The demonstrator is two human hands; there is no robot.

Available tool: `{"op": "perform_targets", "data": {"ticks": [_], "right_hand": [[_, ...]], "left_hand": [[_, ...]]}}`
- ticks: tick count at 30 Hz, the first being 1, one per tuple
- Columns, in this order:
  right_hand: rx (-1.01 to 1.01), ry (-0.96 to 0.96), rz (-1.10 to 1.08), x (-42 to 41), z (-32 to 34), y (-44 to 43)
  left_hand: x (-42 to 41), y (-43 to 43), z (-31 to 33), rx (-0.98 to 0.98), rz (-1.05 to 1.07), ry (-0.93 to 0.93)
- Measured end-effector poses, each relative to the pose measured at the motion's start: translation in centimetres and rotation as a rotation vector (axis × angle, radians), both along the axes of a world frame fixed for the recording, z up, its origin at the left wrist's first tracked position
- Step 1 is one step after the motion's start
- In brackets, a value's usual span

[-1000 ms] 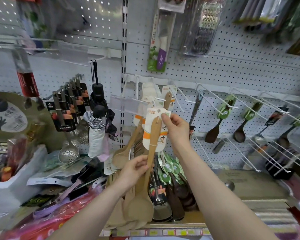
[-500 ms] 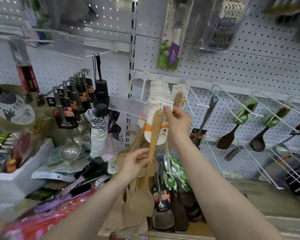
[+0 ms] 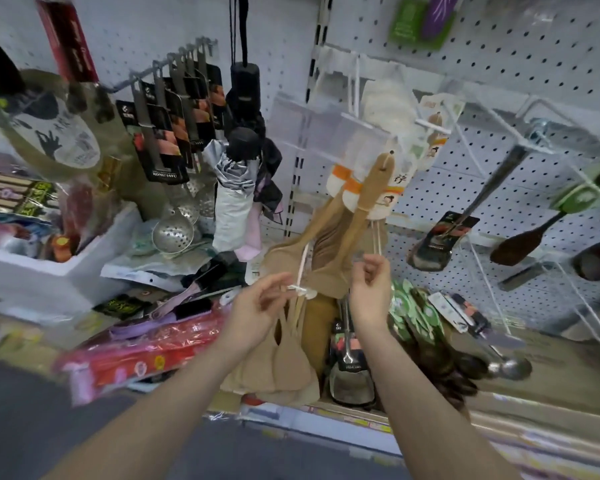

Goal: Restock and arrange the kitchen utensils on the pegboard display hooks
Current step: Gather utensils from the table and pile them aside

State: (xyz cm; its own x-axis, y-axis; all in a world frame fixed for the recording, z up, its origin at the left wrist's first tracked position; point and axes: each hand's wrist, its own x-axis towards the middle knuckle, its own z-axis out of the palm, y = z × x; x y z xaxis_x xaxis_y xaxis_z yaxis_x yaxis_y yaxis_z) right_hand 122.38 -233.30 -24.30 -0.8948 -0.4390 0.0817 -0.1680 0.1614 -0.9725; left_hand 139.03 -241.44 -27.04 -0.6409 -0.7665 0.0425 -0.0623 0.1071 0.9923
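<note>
Since the wooden spatulas (image 3: 288, 362) are thin, dry and stiff, I judge them light and easy to carry but smooth enough to slide apart. I would therefore take them high on the handles, close to the white tie (image 3: 300, 289) that binds the bundle, never by the broad blades. That bundle stands low and to the right of the folded umbrella (image 3: 231, 206), blades down. My left hand (image 3: 257, 306) looks to be pinching the tie at the handle tops. My right hand (image 3: 369, 289), just apart from it and further right of the umbrella, has its fingers curled, and blur keeps me from telling whether it holds anything. One hanging spatula (image 3: 371, 188) sits right of the umbrella, about level with it. The paper card (image 3: 392, 199) behind it bears an orange band and a Chinese character I cannot read. Black cards (image 3: 168, 157) left of the umbrella carry white lettering, roughly "RONG JIAYU".
</note>
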Motion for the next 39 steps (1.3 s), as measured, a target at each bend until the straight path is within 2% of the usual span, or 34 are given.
{"op": "perform_targets", "data": {"ticks": [5,9,13,16,19,23,32,39], "right_hand": [[0.075,0.108,0.07,2.4,-2.4,-0.2],[0.155,0.106,0.031,4.2,-5.1,0.4],[0.267,0.095,0.073,5.7,-9.2,1.2],[0.427,0.02,0.18,5.7,-11.8,0.7],[0.578,-0.021,0.271,5.2,-14.0,-0.6],[0.772,-0.004,0.347,4.5,-16.4,-3.5],[0.908,0.038,0.321,5.0,-22.2,-9.1],[0.935,-0.067,0.321,4.0,-21.5,-9.5]], "left_hand": [[0.6,0.4,-0.6,-0.065,0.025,0.016],[1.9,-0.8,-3.6,-0.024,0.175,0.019],[3.5,-1.9,-7.5,-0.013,0.22,-0.131],[4.3,-2.1,-10.5,-0.083,0.23,-0.3],[4.3,-2.9,-13.2,-0.096,0.134,-0.492],[3.1,-4.5,-16.1,-0.124,0.036,-0.623],[0.5,-7.2,-22.0,-0.221,0.031,-0.795],[-0.9,-7.7,-22.4,-0.151,0.075,-0.899]]}}
